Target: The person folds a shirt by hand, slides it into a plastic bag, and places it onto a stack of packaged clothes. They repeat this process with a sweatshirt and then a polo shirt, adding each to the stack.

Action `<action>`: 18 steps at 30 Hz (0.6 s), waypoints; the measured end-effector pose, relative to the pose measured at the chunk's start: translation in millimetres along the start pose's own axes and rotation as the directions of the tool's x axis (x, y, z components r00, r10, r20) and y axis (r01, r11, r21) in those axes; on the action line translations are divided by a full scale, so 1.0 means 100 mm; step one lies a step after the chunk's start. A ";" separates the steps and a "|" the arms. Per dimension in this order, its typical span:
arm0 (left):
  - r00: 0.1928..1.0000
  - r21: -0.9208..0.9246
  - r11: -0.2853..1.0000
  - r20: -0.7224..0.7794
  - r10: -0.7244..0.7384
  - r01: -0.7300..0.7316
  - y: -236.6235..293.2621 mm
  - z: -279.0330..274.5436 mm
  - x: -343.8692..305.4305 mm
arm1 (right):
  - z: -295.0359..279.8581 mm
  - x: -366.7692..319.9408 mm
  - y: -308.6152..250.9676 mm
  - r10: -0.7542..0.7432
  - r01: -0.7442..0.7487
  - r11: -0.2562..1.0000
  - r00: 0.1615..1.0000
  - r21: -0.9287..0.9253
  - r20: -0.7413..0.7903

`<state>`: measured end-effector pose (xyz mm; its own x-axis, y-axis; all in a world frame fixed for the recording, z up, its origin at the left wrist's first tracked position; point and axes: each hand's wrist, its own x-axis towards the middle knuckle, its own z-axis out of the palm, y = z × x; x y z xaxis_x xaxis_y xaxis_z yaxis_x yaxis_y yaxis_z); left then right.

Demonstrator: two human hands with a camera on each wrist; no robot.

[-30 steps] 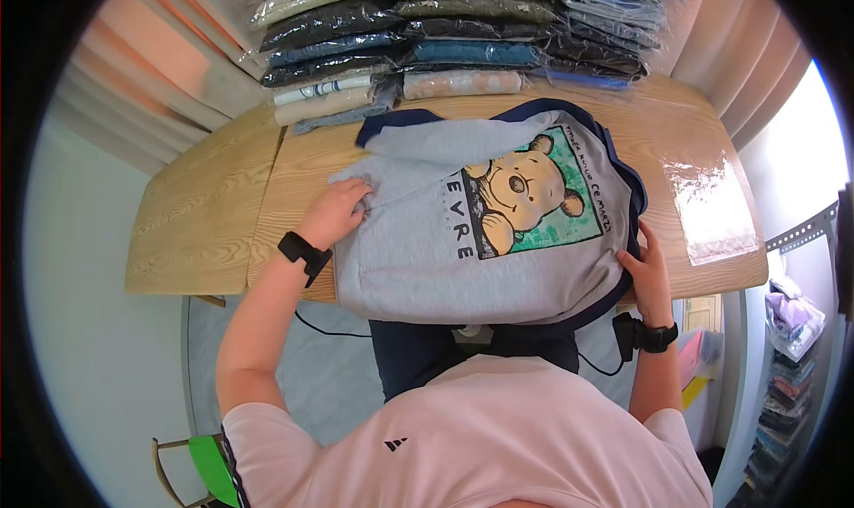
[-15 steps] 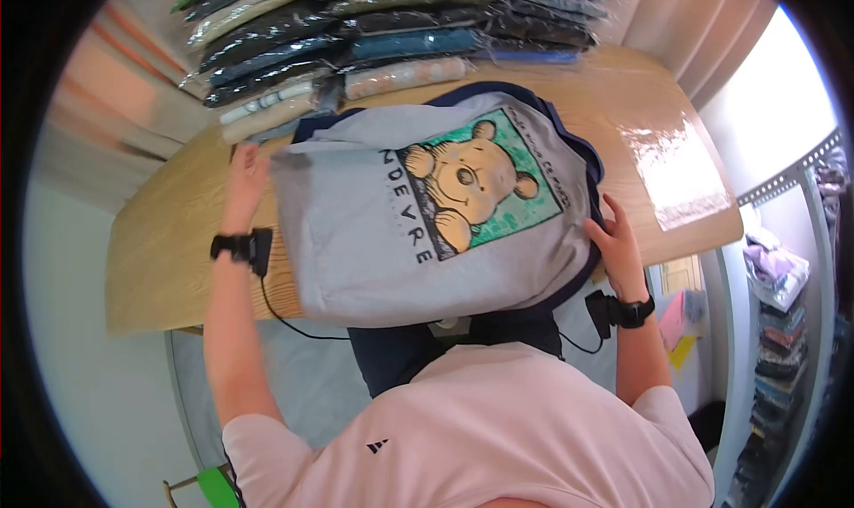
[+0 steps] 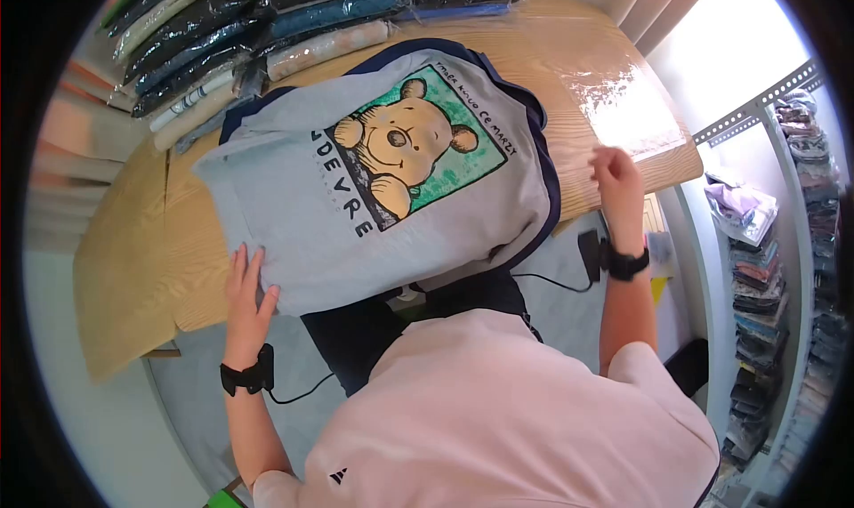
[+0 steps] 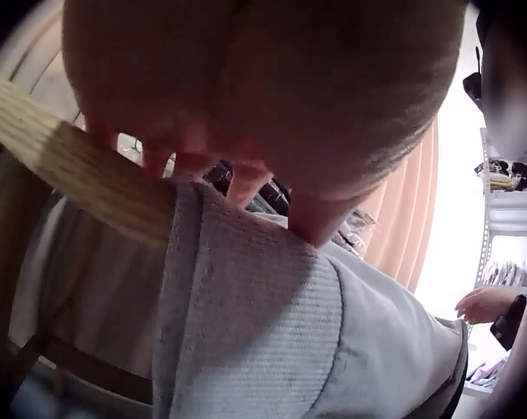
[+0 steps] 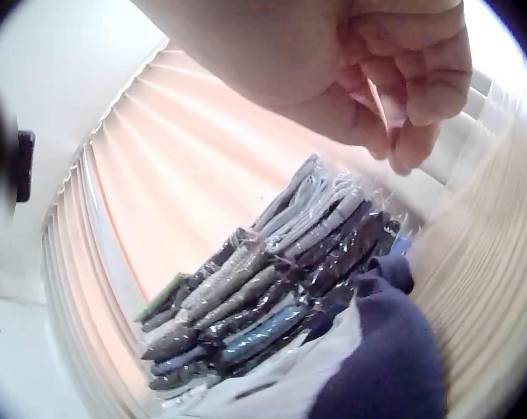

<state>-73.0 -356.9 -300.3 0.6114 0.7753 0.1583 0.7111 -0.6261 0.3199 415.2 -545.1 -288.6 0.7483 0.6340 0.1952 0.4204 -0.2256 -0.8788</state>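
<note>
A grey sweatshirt [image 3: 294, 205] with navy edging lies across the front of the table, its bear print [image 3: 418, 143] facing up. My left hand [image 3: 247, 299] rests on its lower left corner, fingers extended and spread over the cloth. The left wrist view shows those fingers along the ribbed hem [image 4: 255, 297], which hangs at the table edge. My right hand [image 3: 618, 188] is raised beside the garment's navy right edge, apart from it. In the right wrist view its fingers [image 5: 434, 87] bend loosely, with nothing between them.
Stacks of clothes in clear bags [image 3: 294, 19] stand at the back left of the wooden table [image 3: 133, 259]. A shiny clear plastic bag [image 3: 623, 108] lies at the right. Beyond that side, a metal shelf rack [image 3: 774, 241] holds more bagged clothes.
The left hand has gone from the sweatshirt's upper left area to its lower left corner. The right hand has let go of the right edge and lifted away. The head view has turned right.
</note>
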 end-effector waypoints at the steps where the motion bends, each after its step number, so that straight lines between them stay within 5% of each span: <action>1: 1.000 -0.005 1.000 0.003 -0.010 0.010 0.01 0.03 -0.05 | -0.07 -0.11 -0.06 0.041 -0.040 0.998 0.999 -0.045 0.012; 3: 0.953 -0.242 0.969 -0.277 -0.126 0.058 0.01 0.11 -0.17 | -0.12 -0.40 -0.35 0.325 -0.217 0.894 0.916 -0.391 0.236; 4: 0.953 -0.241 0.968 -0.270 -0.134 0.068 -0.06 0.16 -0.28 | -0.14 -0.51 -0.27 0.330 -0.218 0.893 0.912 -0.394 0.245; 6: 0.828 -0.415 0.852 -0.315 -0.463 0.319 -0.26 0.20 -0.56 | -0.10 -0.69 0.05 0.441 -0.175 0.846 0.762 -0.503 0.475; 7: 0.820 -0.403 0.849 -0.315 -0.478 0.340 -0.28 0.22 -0.67 | 0.00 -0.80 0.18 0.440 -0.167 0.850 0.748 -0.500 0.497; 9: 0.718 -0.678 0.587 -0.125 -0.684 0.441 -0.23 0.22 -0.80 | 0.24 -0.97 0.42 0.054 -0.111 0.989 0.878 0.093 0.475; 10: 0.680 -0.761 0.467 -0.046 -0.732 0.450 -0.23 0.29 -0.85 | 0.34 -1.02 0.52 0.093 -0.241 0.942 0.856 0.235 0.508; 13: 0.683 -0.850 0.346 0.021 -0.730 0.396 -0.02 0.46 -0.86 | 0.43 -1.06 0.41 0.195 -0.421 0.862 0.790 0.282 0.582; 15: 0.732 -0.885 0.306 0.056 -0.680 0.352 0.07 0.54 -0.83 | 0.36 -0.97 0.39 0.149 -0.349 0.910 0.779 0.224 0.609; 17: 0.779 -0.929 0.224 0.097 -0.620 0.294 0.13 0.58 -0.80 | 0.27 -0.89 0.52 0.214 -0.516 0.768 0.766 0.380 0.607; 18: 0.833 -0.932 0.234 0.110 -0.543 0.276 0.09 0.60 -0.79 | 0.19 -0.86 0.61 -0.057 -0.002 0.993 0.865 0.118 0.499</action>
<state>-94.1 -429.5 -365.8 0.1611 0.9763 -0.1445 0.0118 0.1445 0.9894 367.1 -599.8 -367.2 0.3666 0.9304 0.0017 0.3556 -0.1385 -0.9243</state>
